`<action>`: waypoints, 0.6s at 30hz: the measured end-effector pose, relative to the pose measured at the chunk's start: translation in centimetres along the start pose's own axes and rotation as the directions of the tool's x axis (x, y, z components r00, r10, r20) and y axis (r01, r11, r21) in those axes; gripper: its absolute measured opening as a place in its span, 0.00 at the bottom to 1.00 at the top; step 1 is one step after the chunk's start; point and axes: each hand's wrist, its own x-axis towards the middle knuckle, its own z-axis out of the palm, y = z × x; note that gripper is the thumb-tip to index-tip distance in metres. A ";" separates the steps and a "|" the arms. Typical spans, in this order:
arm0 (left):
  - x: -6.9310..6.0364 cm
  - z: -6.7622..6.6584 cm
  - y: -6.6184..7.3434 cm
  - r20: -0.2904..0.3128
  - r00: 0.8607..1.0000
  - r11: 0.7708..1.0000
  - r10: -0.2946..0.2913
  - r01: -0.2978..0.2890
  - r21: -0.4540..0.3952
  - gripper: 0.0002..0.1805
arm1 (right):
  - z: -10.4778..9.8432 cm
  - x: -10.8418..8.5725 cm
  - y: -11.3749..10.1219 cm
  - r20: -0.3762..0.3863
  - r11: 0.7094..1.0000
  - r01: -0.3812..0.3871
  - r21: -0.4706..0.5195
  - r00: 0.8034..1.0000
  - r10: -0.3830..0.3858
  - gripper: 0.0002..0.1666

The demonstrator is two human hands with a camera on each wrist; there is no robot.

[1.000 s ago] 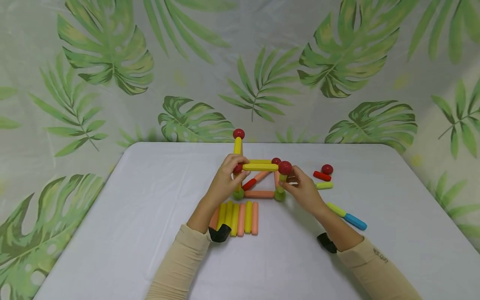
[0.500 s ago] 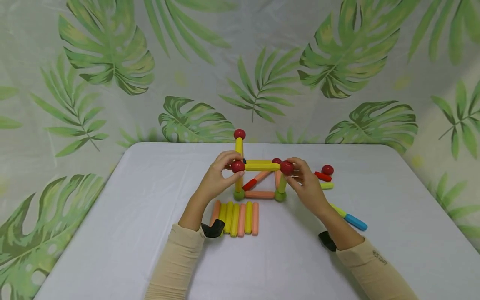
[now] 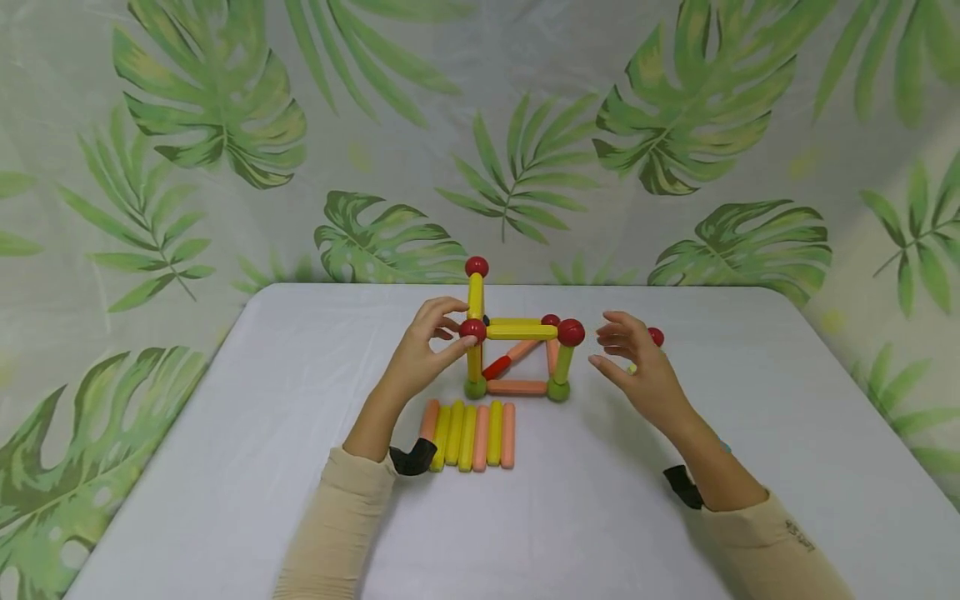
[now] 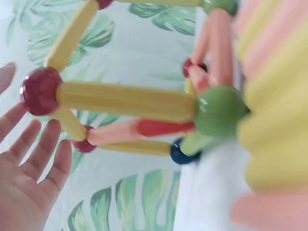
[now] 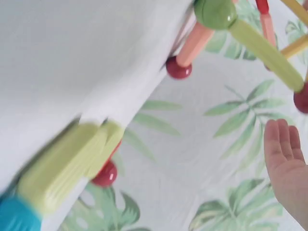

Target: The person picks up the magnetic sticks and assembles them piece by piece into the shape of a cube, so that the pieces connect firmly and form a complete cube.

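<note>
Head view: the yellow crossbar [image 3: 522, 332] runs sideways between both hands. Left hand [image 3: 415, 356] is nearer, fingers loosely spread by its red ball [image 3: 472, 331]; right hand [image 3: 647, 372] is off it, empty.

Left wrist: ball's at the fingertips, can't tell if touching.

Right wrist: straight fingers, other ball [image 5: 301, 98] just past them.

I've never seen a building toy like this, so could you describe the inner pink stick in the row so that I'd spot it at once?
On the white table, find the stick-and-ball frame. Just nearer the viewer lies a row of sticks, yellow and pink, side by side. The inner pink stick is the only pink one there with a yellow neighbour on each side.
</note>
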 end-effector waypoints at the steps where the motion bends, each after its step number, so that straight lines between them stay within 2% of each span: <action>1: -0.4 -0.2 -0.2 -0.008 1.000 1.000 -0.012 0.012 -0.002 0.24 | -0.6 -0.4 0.2 0.002 1.000 -0.005 -0.016 1.000 0.005 0.38; 3: -1.3 -0.7 -0.7 -0.018 0.999 0.999 -0.045 0.045 0.025 0.23 | -1.8 -1.3 0.4 0.008 0.999 -0.021 -0.048 1.000 0.021 0.38; 6: -3.2 -1.5 -1.2 -0.016 0.992 0.986 -0.124 0.125 0.110 0.22 | -3.6 -2.9 1.0 0.035 0.993 -0.049 -0.106 0.998 0.053 0.36; 8: -4.5 -1.8 -1.4 0.008 0.979 0.964 -0.204 0.199 0.178 0.21 | -4.6 -4.1 1.5 0.066 0.984 -0.079 -0.161 0.994 0.091 0.35; 9: -5.1 -2.0 -1.5 0.028 0.967 0.947 -0.254 0.242 0.209 0.21 | -5.0 -4.7 1.7 0.085 0.977 -0.100 -0.185 0.989 0.118 0.34; 11: -6.0 -2.1 -1.5 0.084 0.931 0.907 -0.356 0.323 0.270 0.22 | -5.6 -5.6 2.5 0.130 0.962 -0.130 -0.242 0.978 0.164 0.32; 12: -6.4 -2.1 -1.6 0.118 0.905 0.883 -0.409 0.360 0.302 0.22 | -5.8 -5.9 2.8 0.155 0.956 -0.144 -0.255 0.970 0.187 0.32; 14: -6.9 -1.9 -1.6 0.195 0.841 0.835 -0.505 0.419 0.357 0.23 | -5.9 -6.4 3.5 0.200 0.949 -0.173 -0.264 0.953 0.229 0.31; 16: -7.3 -1.6 -1.7 0.258 0.794 0.812 -0.550 0.434 0.391 0.24 | -5.9 -6.6 4.1 0.240 0.939 -0.208 -0.274 0.931 0.276 0.31; 18: -7.5 -1.3 -1.7 0.302 0.765 0.802 -0.569 0.435 0.410 0.26 | -5.9 -6.6 4.5 0.270 0.931 -0.241 -0.275 0.910 0.316 0.31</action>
